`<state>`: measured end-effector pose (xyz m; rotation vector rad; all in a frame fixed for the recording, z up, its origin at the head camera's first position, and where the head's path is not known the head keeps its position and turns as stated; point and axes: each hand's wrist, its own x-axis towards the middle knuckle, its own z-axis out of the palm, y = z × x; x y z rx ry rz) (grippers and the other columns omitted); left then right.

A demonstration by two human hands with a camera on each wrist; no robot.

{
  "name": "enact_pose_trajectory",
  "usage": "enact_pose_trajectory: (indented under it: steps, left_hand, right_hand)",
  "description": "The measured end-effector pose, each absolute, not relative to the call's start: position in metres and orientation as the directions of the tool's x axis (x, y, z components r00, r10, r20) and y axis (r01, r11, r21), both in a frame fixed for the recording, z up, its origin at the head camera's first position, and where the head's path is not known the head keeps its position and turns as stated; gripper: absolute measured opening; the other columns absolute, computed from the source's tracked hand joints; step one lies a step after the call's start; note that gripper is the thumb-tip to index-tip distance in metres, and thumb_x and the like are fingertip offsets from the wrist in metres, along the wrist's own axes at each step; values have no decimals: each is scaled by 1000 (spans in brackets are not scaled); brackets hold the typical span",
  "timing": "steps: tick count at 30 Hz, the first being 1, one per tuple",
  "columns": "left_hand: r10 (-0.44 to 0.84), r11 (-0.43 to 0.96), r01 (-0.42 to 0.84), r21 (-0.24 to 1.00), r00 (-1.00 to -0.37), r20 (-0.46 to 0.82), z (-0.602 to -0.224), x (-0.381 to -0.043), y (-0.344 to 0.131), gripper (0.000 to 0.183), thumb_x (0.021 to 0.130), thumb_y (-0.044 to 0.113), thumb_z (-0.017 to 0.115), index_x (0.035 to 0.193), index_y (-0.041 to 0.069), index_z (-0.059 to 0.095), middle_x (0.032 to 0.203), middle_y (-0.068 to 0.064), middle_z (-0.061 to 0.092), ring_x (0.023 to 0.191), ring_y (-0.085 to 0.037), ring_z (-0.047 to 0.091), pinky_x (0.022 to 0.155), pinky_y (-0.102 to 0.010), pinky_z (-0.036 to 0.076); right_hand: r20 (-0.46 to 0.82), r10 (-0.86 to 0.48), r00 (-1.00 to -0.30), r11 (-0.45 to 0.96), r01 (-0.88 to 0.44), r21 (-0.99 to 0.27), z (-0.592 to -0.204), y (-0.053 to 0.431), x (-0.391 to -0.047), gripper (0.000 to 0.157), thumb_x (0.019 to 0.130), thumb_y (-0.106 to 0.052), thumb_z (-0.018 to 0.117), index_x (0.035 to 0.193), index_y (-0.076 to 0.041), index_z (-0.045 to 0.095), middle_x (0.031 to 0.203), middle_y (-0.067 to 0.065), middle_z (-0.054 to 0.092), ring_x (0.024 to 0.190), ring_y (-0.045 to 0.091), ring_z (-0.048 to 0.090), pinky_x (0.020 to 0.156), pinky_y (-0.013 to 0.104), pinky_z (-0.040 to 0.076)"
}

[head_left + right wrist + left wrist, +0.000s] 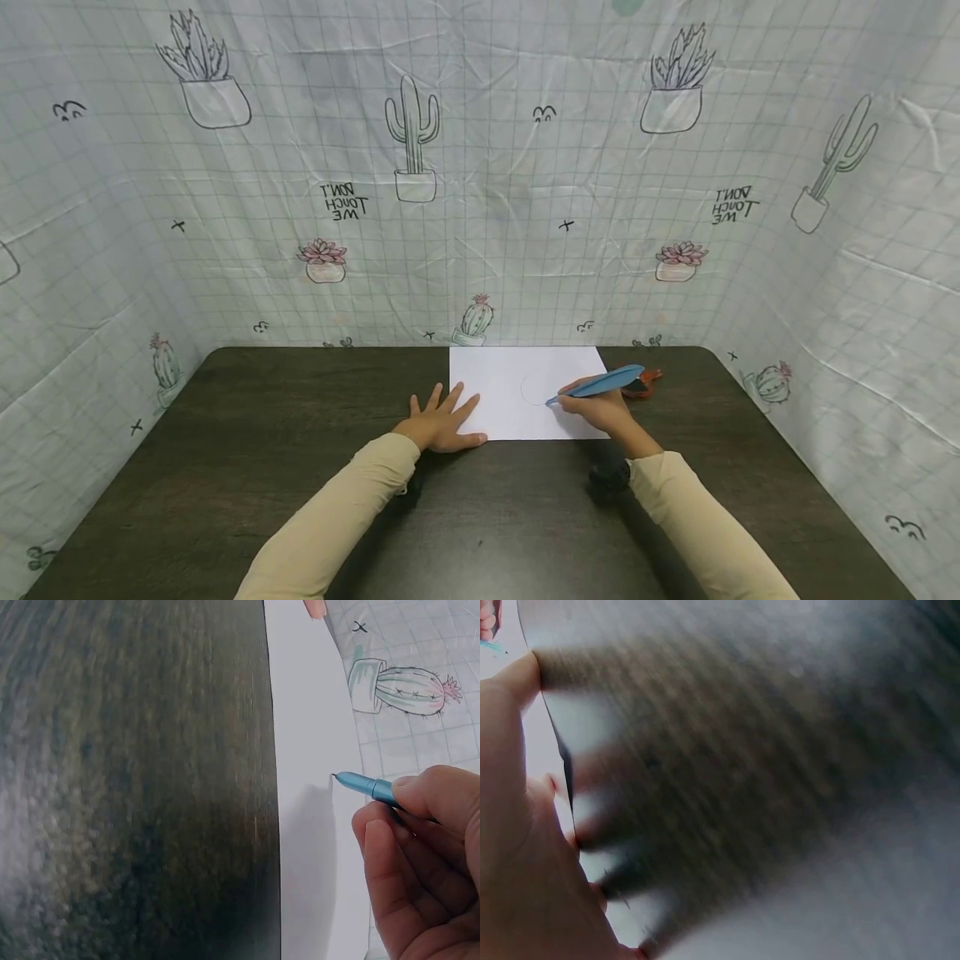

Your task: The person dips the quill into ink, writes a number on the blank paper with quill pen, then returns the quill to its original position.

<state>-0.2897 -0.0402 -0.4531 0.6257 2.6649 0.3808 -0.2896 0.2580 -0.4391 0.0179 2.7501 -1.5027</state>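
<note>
Printed cloth (498, 250) backs dark table (300, 408); left grip (440, 425) spread partly on paper (502, 375), right grip (602, 411) pinching pen (602, 382).

Noted smooth, matt paper in the white rectangular sheet (491, 392). Saw wood-like grain, softly sheened, on the dark brown tabletop (300, 392). Caught metallic-looking gloss on the blue feather-topped pen (364, 786); found creased, faintly shiny sheeting in the white grid-printed backdrop (502, 200) and matt cloth in the beige sleeves (337, 512).

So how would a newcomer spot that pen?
On the dark table lies a white sheet of paper. Over it, the right hand grips the pen. It's slim and blue with a feather-like top, unlike the orange-red item beside that hand.
</note>
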Motion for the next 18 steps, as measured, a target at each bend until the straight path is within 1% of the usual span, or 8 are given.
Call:
enact_pose_trajectory:
  steps: [5,9,15,18]
  left_hand:
    - [465,870,366,330,-832,-303,-458,-293,-40,81,90,70,40,155,34,9,162,-1,-5,146,-35,-12,107,-69,-9]
    - [463,873,366,323,-831,-310,-455,-292,-40,80,91,68,41,155,33,9,162,-1,-6,146,-34,-12,107,-68,-8]
    - [473,867,375,327,-825,-309,-446,-287,-40,78,93,64,41,156,30,11,162,-4,-4,146,-37,-9,107,-69,-5]
    - [479,863,380,334,-826,-297,-442,-284,-40,77,93,63,42,156,28,13,162,-5,-1,146,-38,-7,107,-69,-4]
  right_hand:
    - [-26,50,-998,542,49,-839,-440,260,-291,24,84,-19,74,100,-2,74,82,3,74,75,11,66,67,30,46]
    - [-34,79,-996,527,71,-847,-441,260,-292,25,83,-20,74,101,-2,73,82,2,74,75,10,65,67,30,46]
    - [-13,126,-992,454,69,-889,-444,262,-297,29,82,-15,75,105,3,71,83,2,74,71,6,66,68,26,53]
    - [-7,141,-990,424,67,-903,-446,261,-299,31,82,-14,74,106,6,70,83,2,73,68,3,65,67,23,53]
